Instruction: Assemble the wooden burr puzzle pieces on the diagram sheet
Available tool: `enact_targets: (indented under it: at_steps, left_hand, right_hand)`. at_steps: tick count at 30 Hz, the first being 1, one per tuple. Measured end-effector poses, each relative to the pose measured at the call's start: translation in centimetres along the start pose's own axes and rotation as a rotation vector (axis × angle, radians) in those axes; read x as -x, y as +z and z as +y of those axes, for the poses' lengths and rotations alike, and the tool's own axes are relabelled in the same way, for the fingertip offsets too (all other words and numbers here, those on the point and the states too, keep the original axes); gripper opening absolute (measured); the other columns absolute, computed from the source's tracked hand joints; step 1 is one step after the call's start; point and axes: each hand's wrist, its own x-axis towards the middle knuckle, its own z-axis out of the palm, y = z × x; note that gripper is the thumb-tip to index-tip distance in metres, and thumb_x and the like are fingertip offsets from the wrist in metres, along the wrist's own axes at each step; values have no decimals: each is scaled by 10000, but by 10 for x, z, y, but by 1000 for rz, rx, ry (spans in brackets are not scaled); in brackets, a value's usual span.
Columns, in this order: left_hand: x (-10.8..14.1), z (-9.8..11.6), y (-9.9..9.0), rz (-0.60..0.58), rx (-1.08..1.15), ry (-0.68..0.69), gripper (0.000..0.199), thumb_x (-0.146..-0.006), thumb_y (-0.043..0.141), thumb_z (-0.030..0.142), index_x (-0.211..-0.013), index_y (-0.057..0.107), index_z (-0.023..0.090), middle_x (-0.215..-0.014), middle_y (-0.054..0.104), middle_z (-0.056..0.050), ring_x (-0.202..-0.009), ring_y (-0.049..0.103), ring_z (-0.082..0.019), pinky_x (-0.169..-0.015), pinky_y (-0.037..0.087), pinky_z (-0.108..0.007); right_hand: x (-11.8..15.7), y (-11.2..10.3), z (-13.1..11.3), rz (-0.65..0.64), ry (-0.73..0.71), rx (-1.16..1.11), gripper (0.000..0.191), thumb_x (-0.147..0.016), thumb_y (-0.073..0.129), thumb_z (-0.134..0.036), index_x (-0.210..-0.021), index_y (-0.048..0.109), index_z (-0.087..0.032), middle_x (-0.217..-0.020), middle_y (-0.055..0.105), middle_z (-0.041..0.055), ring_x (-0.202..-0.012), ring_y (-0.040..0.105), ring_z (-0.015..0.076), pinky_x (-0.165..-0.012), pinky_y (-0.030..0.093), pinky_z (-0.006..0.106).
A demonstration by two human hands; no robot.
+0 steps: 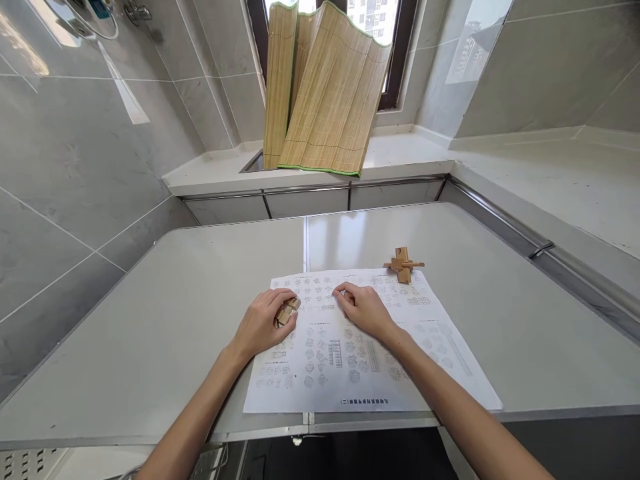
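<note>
The left hand (267, 319) has its fingers closed around a small light-brown wooden block piece (287, 311), held over the left part of a large white paper sheet (320, 393) printed with rows of small diagrams. The sheet lies on a pale grey, smooth worktop (150, 347), close to its near edge and across the thin seam (306, 243) that runs from near edge to far edge. The right hand (364, 308) is over the sheet's far half, right of that seam, fingers curled in narrowly; whether they grip anything I cannot tell. A light-brown, cross-shaped wooden block assembly (403, 265) stands at the sheet's far right corner, towards the worktop's far edge.
</note>
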Motion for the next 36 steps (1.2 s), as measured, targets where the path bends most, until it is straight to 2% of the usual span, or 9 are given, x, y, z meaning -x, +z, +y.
enact_targets:
  at_steps: [6, 10, 14, 18, 23, 31, 36]
  left_hand:
    - [-5, 1, 4, 37, 9, -1, 285, -923, 632, 262, -1207, 648, 246, -1177, 770, -69, -1080, 723, -270, -957, 570, -434]
    - [-16, 12, 11, 46, 52, 12, 282, -922, 629, 261, -1202, 656, 247, -1172, 773, -69, -1078, 729, -267, -950, 579, -419]
    - [-33, 31, 26, 48, 107, 46, 287, -911, 627, 238, -1196, 653, 244, -1171, 771, -74, -1067, 730, -263, -938, 577, -413]
    - [-50, 47, 46, 16, 145, 93, 316, -885, 623, 198, -1197, 644, 246, -1189, 767, -75, -1074, 726, -267, -938, 560, -417]
    - [-59, 53, 62, -45, 160, 149, 320, -885, 605, 187, -1199, 639, 237, -1219, 762, -80, -1046, 718, -272, -912, 535, -421]
    - [-60, 48, 59, -99, 141, 167, 326, -927, 640, 261, -1252, 625, 244, -1293, 721, -75, -1057, 687, -271, -935, 515, -436]
    - [-55, 41, 52, -144, 178, 167, 555, -882, 764, 372, -1379, 546, 257, -1431, 621, -105, -1240, 624, -305, -1046, 502, -461]
  right_hand:
    - [-1, 0, -1, 2, 6, -7, 255, -1030, 515, -319, -876, 702, -238, -516, 579, -53, -507, 546, 174, -630, 429, 296]
    - [-1, -1, -2, 10, 6, -42, 258, -1033, 527, -331, -874, 709, -241, -509, 607, -53, -495, 574, 171, -636, 455, 290]
    - [-4, -2, 2, 49, 23, -97, 247, -1032, 546, -351, -897, 715, -232, -501, 643, -54, -495, 613, 164, -692, 502, 284]
    - [-6, -3, 6, 121, 57, -138, 276, -1033, 536, -393, -894, 706, -226, -510, 661, -42, -507, 639, 170, -683, 511, 276]
    - [-8, -3, 11, 190, 100, -145, 289, -1023, 539, -422, -874, 696, -231, -482, 615, -49, -504, 621, 181, -661, 491, 283]
    - [-9, -3, 11, 170, 110, -159, 281, -1019, 552, -430, -885, 700, -233, -487, 612, -53, -499, 612, 172, -649, 478, 279]
    - [-8, -3, 10, 147, 116, -172, 287, -1037, 534, -444, -938, 694, -227, -510, 622, -48, -512, 616, 173, -615, 468, 272]
